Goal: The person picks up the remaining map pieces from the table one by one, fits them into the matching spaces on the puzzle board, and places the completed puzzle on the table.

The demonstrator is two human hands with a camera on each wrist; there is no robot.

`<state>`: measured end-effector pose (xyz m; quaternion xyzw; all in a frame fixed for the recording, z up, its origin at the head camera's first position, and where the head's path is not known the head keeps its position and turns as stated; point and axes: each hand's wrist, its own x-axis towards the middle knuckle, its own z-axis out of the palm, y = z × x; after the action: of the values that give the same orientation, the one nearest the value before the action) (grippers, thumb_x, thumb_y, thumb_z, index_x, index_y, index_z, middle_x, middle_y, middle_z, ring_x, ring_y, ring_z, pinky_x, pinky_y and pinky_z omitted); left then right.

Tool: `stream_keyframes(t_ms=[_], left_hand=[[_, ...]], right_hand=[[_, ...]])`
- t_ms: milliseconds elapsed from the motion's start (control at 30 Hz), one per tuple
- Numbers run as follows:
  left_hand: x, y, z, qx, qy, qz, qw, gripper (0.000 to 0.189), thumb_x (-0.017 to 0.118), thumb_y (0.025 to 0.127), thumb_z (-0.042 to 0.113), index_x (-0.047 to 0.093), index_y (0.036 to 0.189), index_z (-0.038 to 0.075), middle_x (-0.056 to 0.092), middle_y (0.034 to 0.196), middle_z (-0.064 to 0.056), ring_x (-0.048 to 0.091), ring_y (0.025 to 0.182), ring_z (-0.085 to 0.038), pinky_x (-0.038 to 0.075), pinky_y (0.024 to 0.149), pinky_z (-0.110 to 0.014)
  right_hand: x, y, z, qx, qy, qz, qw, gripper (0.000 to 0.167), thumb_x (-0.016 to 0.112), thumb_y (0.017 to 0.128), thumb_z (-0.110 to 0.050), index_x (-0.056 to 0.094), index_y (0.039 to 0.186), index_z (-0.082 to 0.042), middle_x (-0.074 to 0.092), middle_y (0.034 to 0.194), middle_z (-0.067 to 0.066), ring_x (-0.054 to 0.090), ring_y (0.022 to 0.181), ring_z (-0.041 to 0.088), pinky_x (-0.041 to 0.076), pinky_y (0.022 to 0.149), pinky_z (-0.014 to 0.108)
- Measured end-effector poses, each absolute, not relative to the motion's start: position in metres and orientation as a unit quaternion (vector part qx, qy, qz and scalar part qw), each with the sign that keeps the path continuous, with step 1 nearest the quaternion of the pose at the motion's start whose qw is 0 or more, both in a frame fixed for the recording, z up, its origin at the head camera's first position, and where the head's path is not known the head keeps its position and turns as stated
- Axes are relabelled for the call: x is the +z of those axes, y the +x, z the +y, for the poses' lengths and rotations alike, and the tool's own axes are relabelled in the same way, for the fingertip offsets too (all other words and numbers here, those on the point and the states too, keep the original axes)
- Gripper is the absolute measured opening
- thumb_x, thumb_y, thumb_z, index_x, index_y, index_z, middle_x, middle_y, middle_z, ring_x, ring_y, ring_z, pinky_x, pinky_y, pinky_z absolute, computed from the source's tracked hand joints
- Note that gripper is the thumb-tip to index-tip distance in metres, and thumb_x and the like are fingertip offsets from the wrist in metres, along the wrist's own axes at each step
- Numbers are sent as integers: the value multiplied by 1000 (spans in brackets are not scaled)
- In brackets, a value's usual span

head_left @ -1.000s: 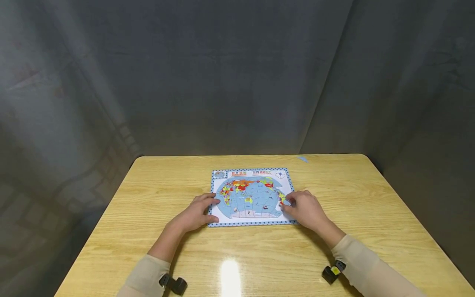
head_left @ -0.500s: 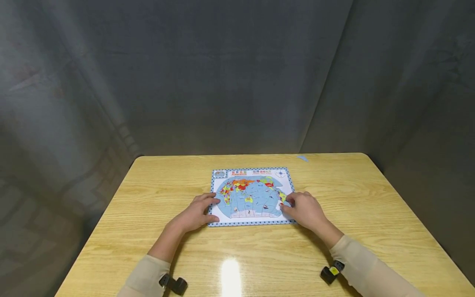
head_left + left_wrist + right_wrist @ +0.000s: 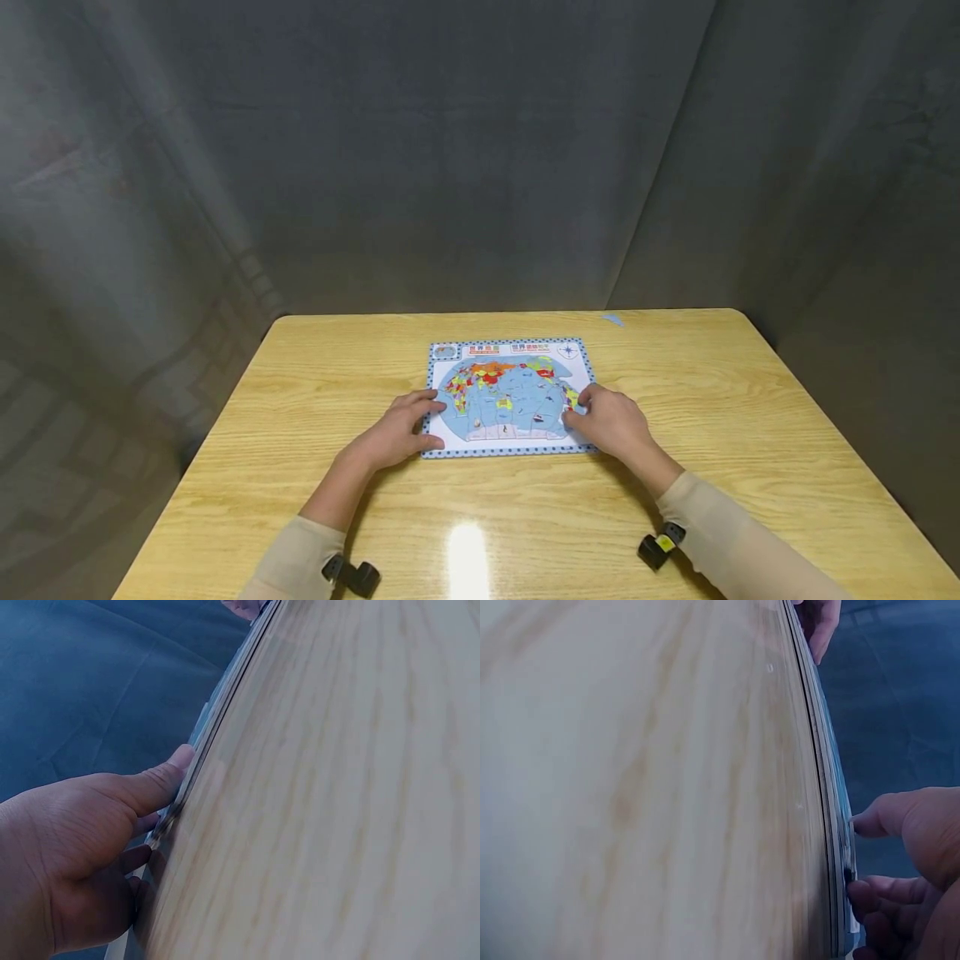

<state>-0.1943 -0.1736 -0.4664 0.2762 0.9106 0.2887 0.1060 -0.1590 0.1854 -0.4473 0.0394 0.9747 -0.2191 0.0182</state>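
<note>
A world-map jigsaw puzzle [image 3: 517,400] with a blue dotted border lies flat on the table. Most of its oval map is filled, and a narrow white patch shows by the South America part at the right. My left hand [image 3: 397,429] rests on the board's left edge, thumb and fingers spread. In the left wrist view that hand's thumb [image 3: 169,776] lies on the board. Over the map's right side, my right hand [image 3: 611,421] holds a small blue puzzle piece between thumb and fingers, mostly hidden by them. In the right wrist view the thumb [image 3: 877,816] touches the board's top.
A loose light-blue piece [image 3: 612,320] lies near the table's far edge, right of the board. The wooden table [image 3: 360,358] ends at a grey curtain [image 3: 450,167] behind. Each wrist wears a small black camera [image 3: 352,575].
My right hand has shifted slightly left over the map's right side, fingers still low on the board. The left hand stays in place at the left edge.
</note>
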Motion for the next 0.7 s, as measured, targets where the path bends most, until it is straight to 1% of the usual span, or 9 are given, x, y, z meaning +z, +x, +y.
stream_keyframes(t_ms=[200, 433, 567, 700], left_hand=[[-467, -194, -175, 287, 277, 911, 106, 61, 76, 85, 37, 57, 138, 11, 37, 153, -11, 28, 141, -36, 28, 112, -51], [-467, -195, -175, 287, 277, 911, 104, 61, 76, 85, 37, 57, 137, 11, 37, 153, -10, 28, 141, -36, 28, 112, -51], [-467, -195, -174, 285, 276, 912, 102, 62, 76, 85, 37, 57, 138, 11, 37, 153, -10, 28, 141, -35, 28, 112, -50], [-468, -195, -174, 288, 274, 911, 105, 62, 76, 85, 37, 56, 138, 11, 37, 153, -10, 28, 141, -35, 28, 112, -51]], right_hand=[[-449, -160, 184, -218, 44, 975, 29, 45, 73, 82, -41, 65, 103, -3, 68, 92, 8, 54, 68, 19, 43, 57, 33], [-449, -162, 183, -227, 47, 972, 30, 45, 74, 83, -43, 64, 103, -4, 66, 88, 7, 53, 65, 19, 41, 54, 32], [-450, -164, 184, -230, 42, 972, 25, 44, 73, 85, -43, 65, 102, -4, 67, 86, 6, 53, 66, 19, 41, 56, 33], [-450, -163, 186, -239, 32, 970, 26, 43, 72, 86, -43, 65, 103, -4, 64, 81, 3, 53, 67, 19, 42, 59, 33]])
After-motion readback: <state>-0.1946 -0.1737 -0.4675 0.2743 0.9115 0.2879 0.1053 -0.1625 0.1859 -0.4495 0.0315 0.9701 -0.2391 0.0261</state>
